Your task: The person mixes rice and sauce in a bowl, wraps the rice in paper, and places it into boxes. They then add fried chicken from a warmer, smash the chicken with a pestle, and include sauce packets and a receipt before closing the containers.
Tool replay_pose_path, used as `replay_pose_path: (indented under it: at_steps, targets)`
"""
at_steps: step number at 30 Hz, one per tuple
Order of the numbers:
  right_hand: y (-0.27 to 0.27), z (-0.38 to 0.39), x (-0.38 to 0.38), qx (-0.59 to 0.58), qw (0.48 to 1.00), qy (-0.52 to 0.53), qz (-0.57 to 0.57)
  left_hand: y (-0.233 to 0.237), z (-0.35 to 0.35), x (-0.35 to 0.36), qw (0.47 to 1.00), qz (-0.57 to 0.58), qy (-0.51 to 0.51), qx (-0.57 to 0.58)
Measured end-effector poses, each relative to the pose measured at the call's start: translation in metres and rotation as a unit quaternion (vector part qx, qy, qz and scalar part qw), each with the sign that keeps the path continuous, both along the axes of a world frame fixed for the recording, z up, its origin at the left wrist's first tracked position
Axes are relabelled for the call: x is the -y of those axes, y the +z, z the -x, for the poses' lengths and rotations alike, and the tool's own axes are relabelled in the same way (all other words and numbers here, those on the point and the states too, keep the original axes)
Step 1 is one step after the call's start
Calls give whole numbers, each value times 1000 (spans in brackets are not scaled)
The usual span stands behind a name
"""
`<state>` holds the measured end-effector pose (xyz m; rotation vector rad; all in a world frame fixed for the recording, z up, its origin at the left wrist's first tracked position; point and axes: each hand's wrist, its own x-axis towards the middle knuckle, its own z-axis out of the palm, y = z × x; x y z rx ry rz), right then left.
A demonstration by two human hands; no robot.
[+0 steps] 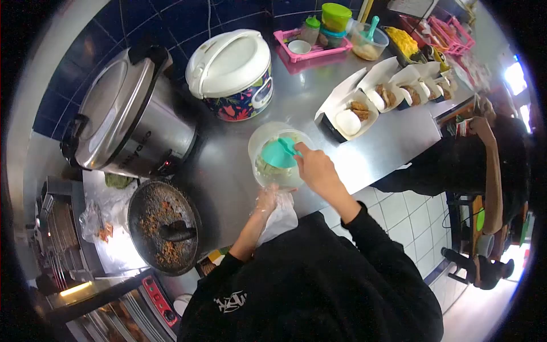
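**A:** So, in the head view, what do the two hands do?

**B:** The right hand is over the clear tub, which stands on the steel counter just in front of the person. Its fingers are closed around the handle of the teal scoop. The bowl of the scoop is down inside the tub, on the pale food there.

**A:** And the left hand?

**B:** The left hand wears a thin plastic glove and is at the near edge of the tub. The glove is crumpled, so I cannot tell if the fingers are spread or grip the rim.

**A:** How far is the work, in your opinion?

**B:** I judge it is in the middle. To the right, a row of paper boxes lies open on the counter. The nearest one already has a white rice mound and brown fried pieces, and the further ones show fried pieces too. I cannot see the food of the tub clearly in any box, so this part seems not done.

**A:** What else is around?

**B:** Behind the tub is a white flowered cooker, and left of it a steel cooker; both are closed. Near the left is a dark mortar with a pestle. The arm of another person is far right.
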<state>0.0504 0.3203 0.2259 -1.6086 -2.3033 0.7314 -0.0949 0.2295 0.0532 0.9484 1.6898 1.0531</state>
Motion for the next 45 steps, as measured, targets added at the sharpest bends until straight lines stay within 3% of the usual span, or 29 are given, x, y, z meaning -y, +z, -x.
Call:
replay_pose_path:
  at_steps: [3, 5, 6, 9, 12, 15, 18, 21, 22, 24, 27, 30, 33, 34, 37, 39, 40, 41, 44, 45]
  targets:
    - [-67, 13, 7, 40, 993, 5, -112, -18, 0, -6, 999, 35, 6, -33]
    - [-61, 10, 20, 69, 993, 56, -72, 20, 10, -22, 989, 123, -9, 77]
    - [-57, 8, 22, 83, 991, 88, -48, 19, 8, -24, 993, 107, -18, 50]
    - [-16, -5, 20, 33, 997, 42, -50, 1, 1, -13, 997, 60, -42, -33]
    - [-47, 8, 13, 80, 983, 9, -165, -1, -5, -7, 994, 31, -79, -72]
    - [-59, 12, 19, 116, 990, -43, -67, 23, -6, -22, 994, 18, -100, -51]
    - [-45, -4, 31, 124, 992, -33, 4, 7, -10, -11, 991, -2, -106, -82]
    - [-53, -7, 35, 65, 983, -36, -170, -18, -10, -12, 972, -56, -169, -152]
    - [-59, -10, 32, 85, 981, -40, -171, 5, -18, -10, 970, -59, -170, -161]
    - [-68, -12, 21, 118, 976, -46, -178, 8, -26, -13, 974, -98, -152, -137]
    - [-49, -14, 33, 115, 986, -118, -36, -22, -23, -20, 969, -157, -140, -128]
    - [-40, -31, 41, 95, 992, -77, -27, -31, -26, -16, 952, -112, -197, -205]
    - [-44, -31, 32, 97, 985, -41, -140, -43, -28, -18, 932, -104, -229, -259]
    - [-64, -31, 25, 94, 983, -46, -149, -79, -19, -15, 950, -68, -188, -242]
    - [-86, -35, 27, 142, 966, -122, -180, -36, -35, -34, 960, -102, -187, -183]
    - [-65, -35, 33, 73, 981, -175, -43, -17, -50, -24, 995, 4, -52, 80]
    - [-62, -50, 39, 66, 984, -158, -47, -26, -44, -28, 984, -36, -149, -94]
    - [-60, -58, 43, 49, 989, -132, -50, -36, -28, -27, 931, -80, -230, -271]
    - [-44, -64, 50, 22, 983, -88, -157, -52, -30, -22, 874, -144, -211, -413]
    - [-45, -59, 51, 24, 975, -82, -207, -62, -26, -23, 914, -147, -200, -322]
